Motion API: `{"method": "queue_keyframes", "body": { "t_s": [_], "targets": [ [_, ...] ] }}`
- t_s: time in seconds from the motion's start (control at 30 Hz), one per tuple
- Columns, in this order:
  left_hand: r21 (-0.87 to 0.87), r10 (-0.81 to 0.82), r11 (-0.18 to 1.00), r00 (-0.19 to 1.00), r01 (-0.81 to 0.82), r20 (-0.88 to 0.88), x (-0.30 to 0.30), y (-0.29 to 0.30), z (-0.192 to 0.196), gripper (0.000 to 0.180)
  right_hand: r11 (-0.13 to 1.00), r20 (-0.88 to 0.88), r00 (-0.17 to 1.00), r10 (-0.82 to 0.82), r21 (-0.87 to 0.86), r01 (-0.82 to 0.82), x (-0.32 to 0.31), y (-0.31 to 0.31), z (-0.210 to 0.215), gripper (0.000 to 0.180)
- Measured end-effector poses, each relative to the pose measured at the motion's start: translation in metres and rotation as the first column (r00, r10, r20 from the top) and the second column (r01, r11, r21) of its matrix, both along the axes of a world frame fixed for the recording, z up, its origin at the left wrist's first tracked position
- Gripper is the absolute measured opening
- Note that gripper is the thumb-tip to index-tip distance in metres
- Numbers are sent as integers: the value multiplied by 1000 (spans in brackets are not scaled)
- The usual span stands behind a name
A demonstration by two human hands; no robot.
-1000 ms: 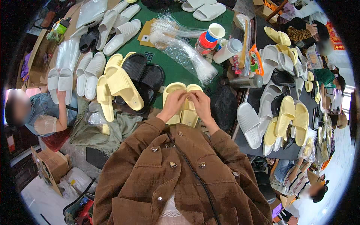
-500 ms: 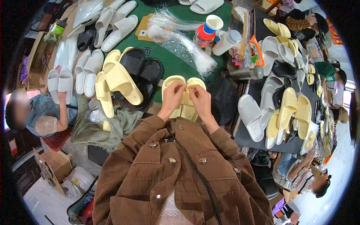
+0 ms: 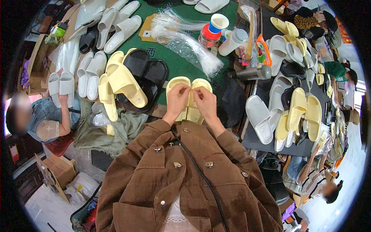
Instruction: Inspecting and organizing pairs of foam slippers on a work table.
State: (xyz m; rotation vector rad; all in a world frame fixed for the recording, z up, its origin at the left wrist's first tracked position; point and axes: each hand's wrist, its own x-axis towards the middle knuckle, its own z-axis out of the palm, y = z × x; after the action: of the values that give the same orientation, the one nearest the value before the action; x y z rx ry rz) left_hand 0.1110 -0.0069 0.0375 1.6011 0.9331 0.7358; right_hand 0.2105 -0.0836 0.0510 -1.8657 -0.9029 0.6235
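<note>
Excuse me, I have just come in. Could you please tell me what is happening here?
A person has the left hand and right hand close together, fingers pinched, over a yellow pair of slippers. Whether something thin is between the fingertips is too small to tell. Black slippers lie to the left, and clear strands lie ahead on the green table. At far left, a co-worker holds a grey pair.
</note>
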Motion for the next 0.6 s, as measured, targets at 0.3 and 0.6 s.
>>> {"method": "queue_keyframes", "body": {
  "t_s": [0.3, 0.6],
  "targets": [
    [15, -35, 999, 999, 35, -13, 0, 0, 1, 9, 1000, 26, 1000, -2, -2, 2, 1, 1, -11, 11],
    [416, -80, 899, 984, 139, -157, -1, -6, -7, 4, 997, -279, 957, -77, -19, 74, 2, 1, -16, 17]
  ]
}}
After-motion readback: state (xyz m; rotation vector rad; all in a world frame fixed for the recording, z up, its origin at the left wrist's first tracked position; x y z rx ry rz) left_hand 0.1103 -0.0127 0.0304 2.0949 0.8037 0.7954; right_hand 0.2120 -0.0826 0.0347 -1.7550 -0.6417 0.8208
